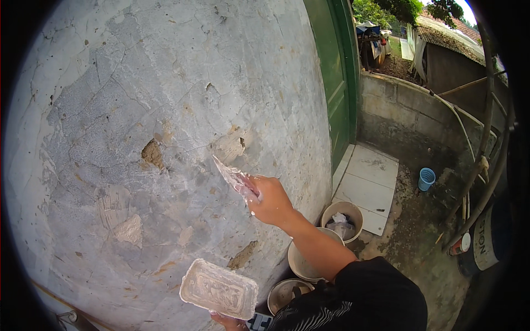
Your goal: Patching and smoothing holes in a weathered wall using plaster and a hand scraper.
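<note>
My right hand (269, 199) is closed round a putty knife (233, 175) smeared with white filler. Its tip is at the cracked grey wall (265, 83), just below a small hole with a pale patch (232, 144) around it. Low in the view, my left hand (227, 321) grips a shallow rectangular plastic tub (215, 310) from beneath, mostly hidden by it. Whitish paste coats the tub's inside and rim. A deeper brown hole (152, 154) lies left of the knife. Another chipped spot (243, 255) shows above the tub.
Several buckets stand along the wall's foot, one (349, 208) holding a crumpled plastic bag. Beyond are a green door (337, 83), white floor tiles (367, 171) and a blue plastic basket (426, 179). At right are bent poles (486, 127), a can (460, 244) and a dark drum (486, 243).
</note>
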Demonstrator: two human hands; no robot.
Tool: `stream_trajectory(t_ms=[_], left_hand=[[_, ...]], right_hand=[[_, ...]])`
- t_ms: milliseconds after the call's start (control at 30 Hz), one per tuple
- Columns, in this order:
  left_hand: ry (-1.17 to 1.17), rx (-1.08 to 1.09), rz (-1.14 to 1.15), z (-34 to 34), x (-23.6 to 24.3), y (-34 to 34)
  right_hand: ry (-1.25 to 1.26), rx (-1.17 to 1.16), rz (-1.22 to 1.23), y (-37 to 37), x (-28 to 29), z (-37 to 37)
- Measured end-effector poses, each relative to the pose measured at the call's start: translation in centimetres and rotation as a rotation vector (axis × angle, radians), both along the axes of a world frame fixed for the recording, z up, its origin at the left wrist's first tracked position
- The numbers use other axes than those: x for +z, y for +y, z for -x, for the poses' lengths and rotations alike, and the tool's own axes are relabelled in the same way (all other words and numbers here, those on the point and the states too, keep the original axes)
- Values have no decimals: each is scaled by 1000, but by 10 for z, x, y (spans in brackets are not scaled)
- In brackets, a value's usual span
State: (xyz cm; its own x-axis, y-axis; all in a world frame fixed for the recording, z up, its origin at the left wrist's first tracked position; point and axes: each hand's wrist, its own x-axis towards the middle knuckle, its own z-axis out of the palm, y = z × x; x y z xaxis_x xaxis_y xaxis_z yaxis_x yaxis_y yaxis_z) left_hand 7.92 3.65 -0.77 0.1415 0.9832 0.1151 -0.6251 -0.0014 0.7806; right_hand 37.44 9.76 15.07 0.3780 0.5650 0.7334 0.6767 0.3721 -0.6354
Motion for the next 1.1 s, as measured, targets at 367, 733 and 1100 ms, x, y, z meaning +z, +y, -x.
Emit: stream_trajectory(t_ms=[367,733,1100], left_hand=[[41,149,71,5,9,-10],[-14,125,54,17,0,-16],[-22,64,-60,7,3,-34]], right_hand=[[128,-204,18,25,-5,-45],[-255,-377,258,27,-16,-7],[-147,-329,290,-37,-19,-56]])
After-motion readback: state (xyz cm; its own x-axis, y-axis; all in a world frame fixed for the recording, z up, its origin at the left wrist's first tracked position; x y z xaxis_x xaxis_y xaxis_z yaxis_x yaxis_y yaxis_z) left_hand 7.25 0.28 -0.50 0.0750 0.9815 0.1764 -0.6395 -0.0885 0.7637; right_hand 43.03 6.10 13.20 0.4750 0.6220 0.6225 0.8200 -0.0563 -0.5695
